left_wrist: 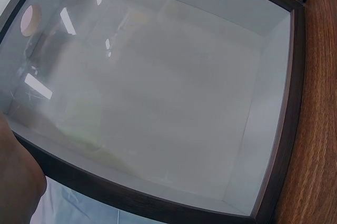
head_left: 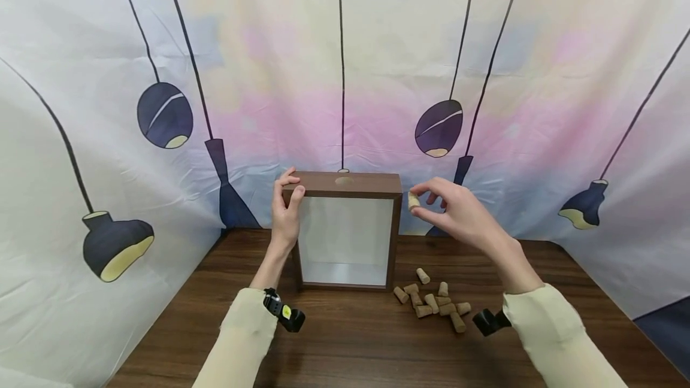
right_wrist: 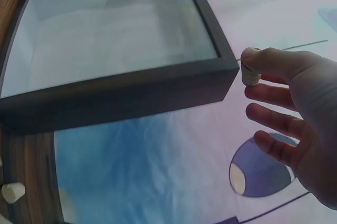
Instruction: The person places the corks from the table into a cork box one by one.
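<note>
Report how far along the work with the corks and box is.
Done: the box stands upright on the table, gripped by the left hand. In hand: one cork, pinched by the right hand. Remaining, apparently: the loose corks on the table; none shows inside the box.

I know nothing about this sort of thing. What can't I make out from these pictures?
Outer back of the box: head view; hidden by the box itself.
Exact number of loose corks: head view; they overlap and look small.
Part of the held cork: right wrist view; covered by the right grip.
Most of the left grip: left wrist view; cut off by the left edge.
Rest of the sleeves: head view; cut off by the bottom edge.
</note>
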The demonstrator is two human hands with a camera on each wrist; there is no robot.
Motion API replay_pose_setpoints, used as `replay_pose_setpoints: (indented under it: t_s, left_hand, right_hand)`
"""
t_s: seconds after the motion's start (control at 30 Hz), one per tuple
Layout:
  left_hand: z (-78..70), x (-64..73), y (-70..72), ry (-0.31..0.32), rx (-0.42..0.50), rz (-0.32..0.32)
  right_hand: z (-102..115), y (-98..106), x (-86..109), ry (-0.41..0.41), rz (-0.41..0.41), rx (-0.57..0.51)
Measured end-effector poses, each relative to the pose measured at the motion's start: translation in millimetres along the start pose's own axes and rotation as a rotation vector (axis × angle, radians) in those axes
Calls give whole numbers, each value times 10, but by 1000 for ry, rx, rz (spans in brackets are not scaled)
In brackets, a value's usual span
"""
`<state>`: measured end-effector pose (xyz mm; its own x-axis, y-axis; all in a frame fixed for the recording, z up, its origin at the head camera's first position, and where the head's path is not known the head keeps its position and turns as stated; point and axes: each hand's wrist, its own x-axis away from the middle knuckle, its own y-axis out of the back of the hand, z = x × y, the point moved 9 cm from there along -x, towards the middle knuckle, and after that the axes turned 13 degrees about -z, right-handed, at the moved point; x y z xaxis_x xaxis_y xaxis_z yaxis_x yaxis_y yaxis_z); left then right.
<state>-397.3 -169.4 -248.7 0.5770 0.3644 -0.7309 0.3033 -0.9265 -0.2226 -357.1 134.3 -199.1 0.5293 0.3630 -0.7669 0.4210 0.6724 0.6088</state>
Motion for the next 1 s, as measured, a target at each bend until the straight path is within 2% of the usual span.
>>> replay_pose_setpoints:
  t_s: [0.27, 0.57, 1.0]
  left_hand:
    - [13, -7, 15, 5, 2, -4]
    - [-16, -12, 20, -7, 1, -6]
    - [18, -5, 7, -10, -6, -8]
  right_hand:
    - [227, -73, -313, 32, -8, -28]
    - [501, -238, -662, 67, 25, -35]
    - [647, -633, -1022, 3, 136, -70]
